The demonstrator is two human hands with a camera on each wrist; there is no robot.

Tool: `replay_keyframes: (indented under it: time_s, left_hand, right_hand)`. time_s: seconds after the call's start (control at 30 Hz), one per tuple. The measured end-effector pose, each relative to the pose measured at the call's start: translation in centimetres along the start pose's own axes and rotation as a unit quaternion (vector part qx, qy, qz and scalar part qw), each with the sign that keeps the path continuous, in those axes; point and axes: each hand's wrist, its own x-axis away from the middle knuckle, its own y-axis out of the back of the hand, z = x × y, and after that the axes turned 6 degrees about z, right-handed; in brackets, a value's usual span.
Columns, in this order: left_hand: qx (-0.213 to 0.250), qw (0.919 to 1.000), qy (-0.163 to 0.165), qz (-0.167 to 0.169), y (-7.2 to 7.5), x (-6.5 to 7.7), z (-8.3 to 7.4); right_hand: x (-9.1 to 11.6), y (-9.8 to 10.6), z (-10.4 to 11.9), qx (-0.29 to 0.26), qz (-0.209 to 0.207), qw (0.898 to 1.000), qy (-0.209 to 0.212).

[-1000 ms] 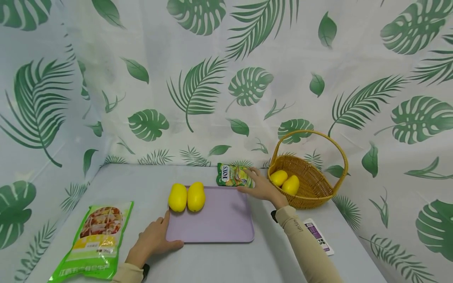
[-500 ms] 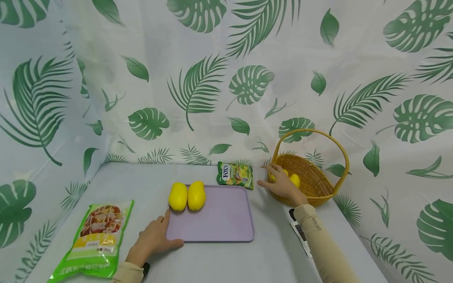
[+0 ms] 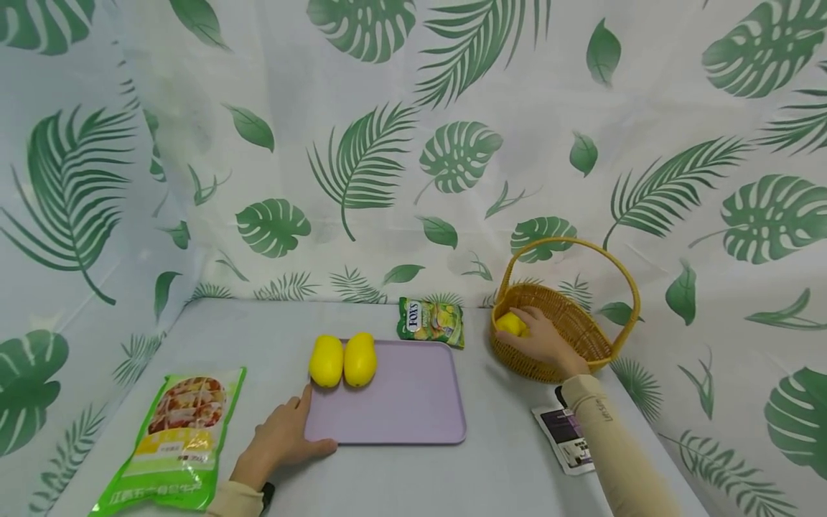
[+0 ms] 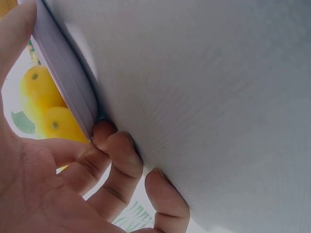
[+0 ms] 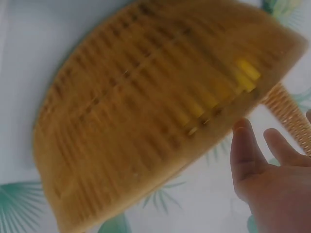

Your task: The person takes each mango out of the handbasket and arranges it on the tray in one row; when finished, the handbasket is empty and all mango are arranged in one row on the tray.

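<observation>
My left hand [image 3: 282,431] holds the near left corner of a lilac tray [image 3: 413,402], its thumb along the front edge and fingers at the left side. In the left wrist view, the thumb touches the tray's rim [image 4: 68,73]. Two yellow mangoes [image 3: 326,361] lie side by side at the tray's far left. My right hand [image 3: 541,339] reaches over the near left rim of a wicker basket [image 3: 536,370]. Its fingers are spread over a yellow mango [image 3: 511,323], and the hand covers much of what lies there. Yellow shows through the weave in the right wrist view.
A green FOX'S candy bag [image 3: 431,322] lies behind the tray. A large green food packet [image 3: 177,438] is on the left. Near my right forearm lies a white and purple packet [image 3: 565,439], partly covered. The basket's tall arched handle [image 3: 575,241] stands up, with leaf-patterned cloth behind.
My right hand has moved right, from beside the candy bag and tray corner into the basket over the mangoes. The left hand and tray have stayed in place.
</observation>
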Motion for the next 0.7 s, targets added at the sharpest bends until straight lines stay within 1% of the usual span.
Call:
replay_keyframes:
  time_s: [0.1,0.27,0.4,0.5,0.7]
  left_hand:
    - [-0.001,1.0000,0.001,0.000,0.0,0.0,-0.1]
    - [0.000,1.0000,0.005,0.005,0.0,0.0,-0.1]
    - [-0.001,1.0000,0.005,0.006,0.0,0.0,-0.2]
    - [-0.002,1.0000,0.003,0.004,0.0,0.0,-0.2]
    - [-0.002,1.0000,0.003,0.002,0.0,0.0,-0.2]
  right_hand:
    - [0.2,0.5,-0.6,0.018,0.009,1.000,-0.008]
    - [0.4,1.0,-1.6,0.023,0.027,0.999,-0.036]
    - [0.4,1.1,-2.7,0.049,0.036,0.997,-0.040]
    - [0.5,1.2,-3.4,0.075,0.052,0.995,-0.045]
    - [0.5,1.7,-4.1,0.096,0.085,0.989,-0.078]
